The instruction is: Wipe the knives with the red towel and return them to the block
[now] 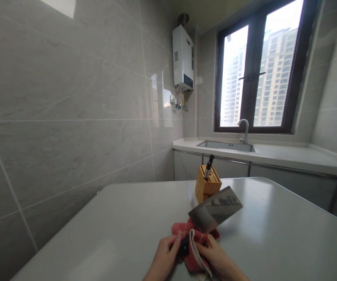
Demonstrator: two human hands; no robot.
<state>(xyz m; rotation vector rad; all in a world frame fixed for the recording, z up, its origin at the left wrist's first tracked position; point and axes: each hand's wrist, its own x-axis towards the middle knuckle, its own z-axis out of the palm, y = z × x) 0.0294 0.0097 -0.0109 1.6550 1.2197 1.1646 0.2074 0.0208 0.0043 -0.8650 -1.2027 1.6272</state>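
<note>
A cleaver point(217, 208) with a broad, shiny blade tilts up to the right above the table. Its black handle is in my left hand point(166, 251), whose fingers are wrapped round it. A red cloth point(196, 263) with a pale edge is bunched about the handle and the lower end of the blade. My right hand point(213, 253) pinches this cloth against the cleaver near the handle. Just behind the blade stands a wooden knife block point(208, 181), with one black-handled tool point(208, 166) upright in a slot.
The pale table point(121, 218) reaches to the grey tiled wall point(69, 156) on the left. Beyond it runs a counter point(288, 156) with a sink point(227, 146) and a faucet point(246, 130) under the window. A white water heater point(183, 58) hangs in the corner.
</note>
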